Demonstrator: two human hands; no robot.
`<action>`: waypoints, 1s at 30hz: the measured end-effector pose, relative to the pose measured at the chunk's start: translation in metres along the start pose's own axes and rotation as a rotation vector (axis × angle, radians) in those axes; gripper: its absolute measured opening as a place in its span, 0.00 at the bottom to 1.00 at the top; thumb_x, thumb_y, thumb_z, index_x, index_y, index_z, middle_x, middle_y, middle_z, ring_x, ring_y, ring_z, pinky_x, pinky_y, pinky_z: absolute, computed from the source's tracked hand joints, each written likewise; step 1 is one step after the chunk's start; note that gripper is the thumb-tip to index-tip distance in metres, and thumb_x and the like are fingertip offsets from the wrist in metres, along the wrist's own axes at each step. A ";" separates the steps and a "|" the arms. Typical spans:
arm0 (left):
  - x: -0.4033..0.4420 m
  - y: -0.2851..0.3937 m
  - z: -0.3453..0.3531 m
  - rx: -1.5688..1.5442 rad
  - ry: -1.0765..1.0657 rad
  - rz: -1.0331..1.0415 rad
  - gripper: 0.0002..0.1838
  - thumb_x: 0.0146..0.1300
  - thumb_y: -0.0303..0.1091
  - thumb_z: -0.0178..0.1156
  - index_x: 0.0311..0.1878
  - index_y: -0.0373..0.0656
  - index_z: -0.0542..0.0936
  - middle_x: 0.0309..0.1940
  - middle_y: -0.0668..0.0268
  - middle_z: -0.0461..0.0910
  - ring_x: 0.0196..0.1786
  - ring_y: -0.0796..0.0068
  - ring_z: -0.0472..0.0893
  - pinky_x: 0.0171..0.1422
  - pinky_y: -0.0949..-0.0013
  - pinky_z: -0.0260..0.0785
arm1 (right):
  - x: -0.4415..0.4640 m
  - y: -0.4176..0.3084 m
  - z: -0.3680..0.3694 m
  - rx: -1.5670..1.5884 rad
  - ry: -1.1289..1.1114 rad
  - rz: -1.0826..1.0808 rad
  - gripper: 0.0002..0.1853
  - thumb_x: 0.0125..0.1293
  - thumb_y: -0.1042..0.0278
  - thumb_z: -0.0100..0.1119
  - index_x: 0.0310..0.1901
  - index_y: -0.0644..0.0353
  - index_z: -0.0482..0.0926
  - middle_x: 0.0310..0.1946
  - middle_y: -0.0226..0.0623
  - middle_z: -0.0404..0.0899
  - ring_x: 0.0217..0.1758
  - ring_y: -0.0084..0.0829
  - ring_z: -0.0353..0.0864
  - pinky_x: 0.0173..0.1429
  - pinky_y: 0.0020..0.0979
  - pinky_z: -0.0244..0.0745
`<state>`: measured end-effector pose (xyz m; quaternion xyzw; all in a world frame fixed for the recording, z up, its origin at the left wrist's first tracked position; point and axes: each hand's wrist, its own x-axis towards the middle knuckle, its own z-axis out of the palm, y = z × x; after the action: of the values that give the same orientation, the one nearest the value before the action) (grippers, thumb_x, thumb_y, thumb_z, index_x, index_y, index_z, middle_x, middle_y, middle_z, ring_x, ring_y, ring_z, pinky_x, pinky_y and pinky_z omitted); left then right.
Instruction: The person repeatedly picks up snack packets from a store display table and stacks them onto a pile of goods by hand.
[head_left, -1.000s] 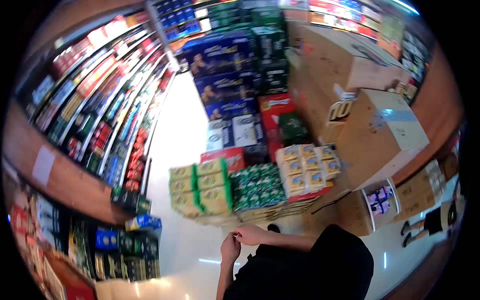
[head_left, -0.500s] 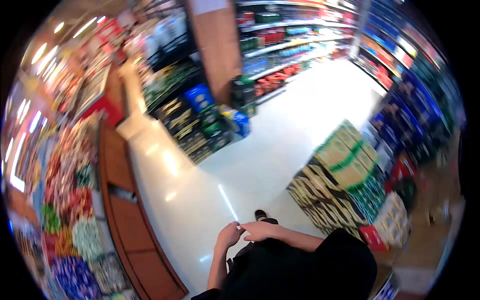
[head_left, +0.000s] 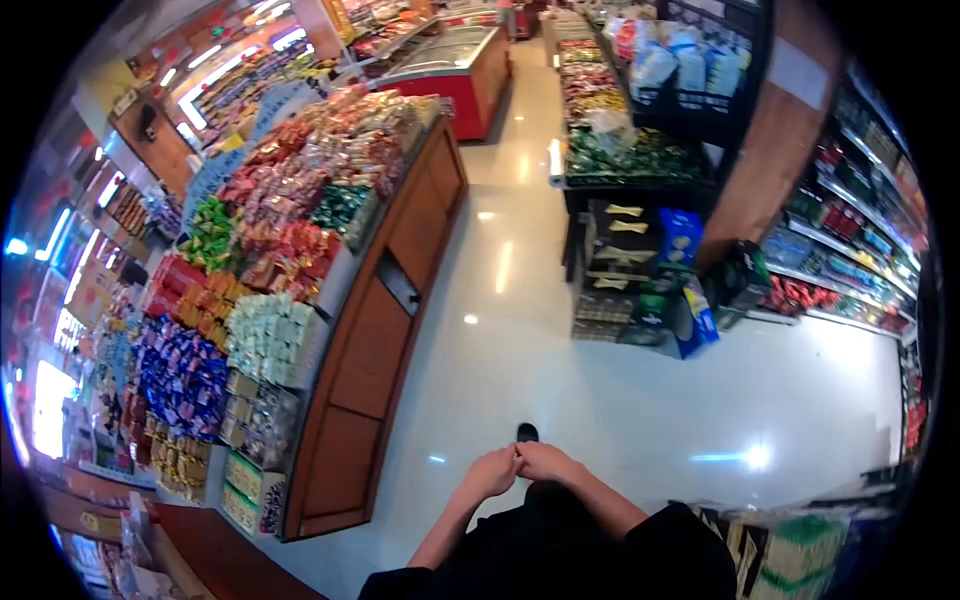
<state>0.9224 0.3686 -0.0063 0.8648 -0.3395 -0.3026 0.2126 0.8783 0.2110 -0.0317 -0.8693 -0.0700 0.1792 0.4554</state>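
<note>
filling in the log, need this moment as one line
left hand and right hand: fingers touching | held: nothing visible | left: wrapped sweets beside wooden counter front | far ahead: red freezer | right: stacked boxes

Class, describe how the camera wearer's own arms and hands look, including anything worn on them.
Short, plain black sleeves leave the forearms bare. The left hand and right hand are ungloved, with no watch or bracelet visible. The fingers are too small to check for rings.
</note>
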 end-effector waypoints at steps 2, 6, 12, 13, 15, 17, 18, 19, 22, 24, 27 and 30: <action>0.025 -0.007 -0.046 0.053 -0.022 -0.004 0.22 0.69 0.47 0.44 0.49 0.35 0.70 0.41 0.46 0.79 0.46 0.44 0.77 0.51 0.50 0.68 | 0.038 -0.031 -0.047 -0.055 -0.134 0.107 0.15 0.56 0.63 0.54 0.42 0.62 0.77 0.39 0.55 0.79 0.43 0.52 0.78 0.46 0.45 0.73; 0.072 -0.045 -0.123 -0.040 0.062 -0.055 0.26 0.69 0.50 0.44 0.57 0.35 0.70 0.46 0.46 0.78 0.51 0.47 0.76 0.56 0.53 0.68 | 0.126 -0.017 -0.088 -0.171 -0.048 0.013 0.25 0.60 0.52 0.56 0.51 0.65 0.73 0.44 0.54 0.78 0.50 0.51 0.77 0.53 0.43 0.72; 0.115 -0.115 -0.181 -0.248 0.241 -0.278 0.26 0.69 0.48 0.48 0.60 0.36 0.69 0.49 0.47 0.77 0.53 0.50 0.76 0.58 0.57 0.67 | 0.229 -0.040 -0.164 -0.220 -0.151 -0.012 0.31 0.61 0.50 0.57 0.59 0.65 0.67 0.50 0.53 0.75 0.55 0.48 0.74 0.59 0.41 0.69; 0.124 -0.128 -0.185 -0.326 0.301 -0.242 0.25 0.69 0.46 0.48 0.60 0.35 0.70 0.49 0.48 0.78 0.53 0.52 0.77 0.57 0.58 0.68 | 0.248 -0.039 -0.170 -0.204 -0.171 -0.031 0.31 0.61 0.51 0.57 0.59 0.65 0.67 0.51 0.53 0.75 0.56 0.48 0.74 0.60 0.41 0.69; 0.141 -0.150 -0.200 -0.478 0.414 -0.173 0.23 0.69 0.43 0.50 0.59 0.35 0.70 0.48 0.49 0.78 0.51 0.55 0.78 0.56 0.61 0.69 | 0.286 -0.040 -0.179 -0.257 -0.166 -0.050 0.30 0.61 0.52 0.58 0.58 0.66 0.68 0.50 0.53 0.76 0.54 0.47 0.76 0.58 0.40 0.70; 0.159 -0.168 -0.224 -0.634 0.547 -0.201 0.20 0.68 0.38 0.52 0.56 0.34 0.72 0.45 0.53 0.79 0.48 0.61 0.79 0.54 0.65 0.70 | 0.335 -0.041 -0.190 -0.237 -0.115 -0.091 0.28 0.61 0.54 0.58 0.57 0.66 0.69 0.48 0.52 0.77 0.51 0.46 0.77 0.56 0.40 0.72; 0.170 -0.184 -0.237 -0.674 0.587 -0.202 0.19 0.68 0.38 0.52 0.56 0.34 0.72 0.45 0.53 0.79 0.48 0.62 0.79 0.53 0.66 0.70 | 0.362 -0.043 -0.194 -0.186 -0.071 -0.117 0.28 0.61 0.56 0.59 0.57 0.66 0.69 0.47 0.51 0.77 0.50 0.45 0.78 0.55 0.39 0.73; 0.181 -0.200 -0.252 -0.711 0.630 -0.200 0.19 0.68 0.38 0.52 0.55 0.34 0.73 0.44 0.54 0.79 0.47 0.64 0.79 0.53 0.66 0.70 | 0.390 -0.051 -0.200 -0.135 -0.024 -0.144 0.27 0.61 0.57 0.59 0.56 0.67 0.70 0.46 0.51 0.78 0.48 0.45 0.79 0.54 0.39 0.74; 0.227 -0.258 -0.308 -0.710 0.681 -0.239 0.19 0.68 0.39 0.53 0.55 0.34 0.73 0.46 0.53 0.79 0.49 0.64 0.78 0.54 0.65 0.70 | 0.474 -0.074 -0.221 -0.045 0.046 -0.151 0.24 0.60 0.61 0.60 0.54 0.68 0.72 0.44 0.49 0.79 0.43 0.41 0.81 0.50 0.37 0.76; 0.261 -0.295 -0.353 -0.762 0.695 -0.268 0.20 0.68 0.39 0.54 0.55 0.34 0.73 0.47 0.53 0.79 0.50 0.64 0.78 0.55 0.65 0.69 | 0.534 -0.088 -0.232 0.016 0.050 -0.106 0.23 0.60 0.62 0.60 0.53 0.68 0.73 0.44 0.49 0.79 0.43 0.40 0.81 0.49 0.35 0.76; 0.308 -0.333 -0.431 -0.804 0.697 -0.277 0.20 0.67 0.40 0.54 0.53 0.33 0.73 0.45 0.52 0.79 0.49 0.63 0.80 0.54 0.66 0.70 | 0.617 -0.112 -0.247 -0.041 0.046 -0.039 0.22 0.60 0.62 0.60 0.52 0.67 0.73 0.44 0.49 0.79 0.43 0.40 0.82 0.49 0.35 0.76; 0.360 -0.386 -0.475 -0.859 0.776 -0.254 0.20 0.68 0.41 0.54 0.55 0.35 0.72 0.45 0.56 0.79 0.49 0.68 0.78 0.54 0.67 0.69 | 0.694 -0.117 -0.252 -0.032 0.028 -0.066 0.22 0.60 0.62 0.60 0.53 0.67 0.73 0.44 0.49 0.79 0.43 0.41 0.82 0.49 0.36 0.76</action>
<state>1.6272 0.4501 -0.0190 0.7825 0.0220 -0.0977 0.6146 1.6200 0.2824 0.0235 -0.8760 -0.0952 0.1509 0.4482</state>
